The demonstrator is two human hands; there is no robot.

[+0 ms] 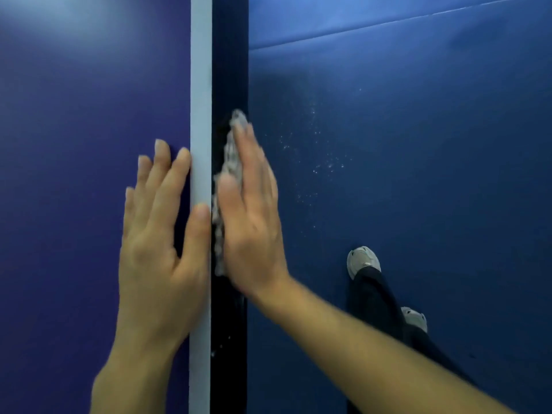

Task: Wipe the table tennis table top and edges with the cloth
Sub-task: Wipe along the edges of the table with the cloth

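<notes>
No legible text, label, brand, number or sign appears in this view. The table (74,174), its white border line (200,85), the cloth (230,158) and the blue floor (418,144) carry no readable marking.

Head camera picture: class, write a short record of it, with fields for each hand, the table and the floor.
Left hand: flat on the dark blue table top, thumb on the white border line
Right hand: flat, pressing the crumpled grey cloth against the table's side
Table side: black side edge, facing the floor side
Floor: blue mat with white specks; grey shoes on it
</notes>
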